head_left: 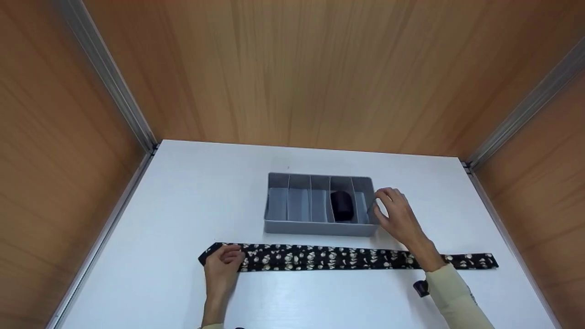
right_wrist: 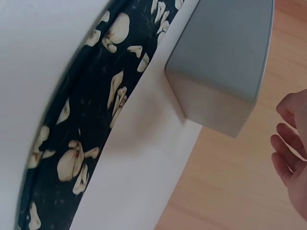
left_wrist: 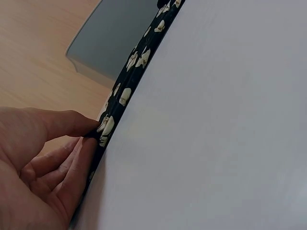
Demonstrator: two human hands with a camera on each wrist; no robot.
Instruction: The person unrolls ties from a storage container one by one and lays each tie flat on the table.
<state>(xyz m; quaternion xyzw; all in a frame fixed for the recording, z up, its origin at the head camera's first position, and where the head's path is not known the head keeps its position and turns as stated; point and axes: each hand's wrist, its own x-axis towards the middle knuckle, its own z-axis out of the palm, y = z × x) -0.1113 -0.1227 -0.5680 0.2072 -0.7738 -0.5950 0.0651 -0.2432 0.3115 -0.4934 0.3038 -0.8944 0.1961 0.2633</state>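
Note:
A black necktie (head_left: 315, 258) with a pale print lies stretched across the white table, its pointed end at the left. Close to that end, my left hand (head_left: 221, 270) pinches the tie's edge between thumb and fingers, as the left wrist view shows. Behind the tie stands a grey divided tray (head_left: 320, 228) with several compartments. One compartment, second from the right, holds a dark rolled bundle (head_left: 342, 205). Beside the tray's right end is my right hand (head_left: 398, 217), its fingers loosely bent with nothing held. A gap separates it from the grey wall (right_wrist: 220, 52) in the right wrist view.
Wood-grain panels (head_left: 292, 77) enclose the table (head_left: 201, 192) at the back and both sides, with metal strips (head_left: 114, 77) at the corners. A small black object (head_left: 421, 288) shows beside the right sleeve (head_left: 452, 292).

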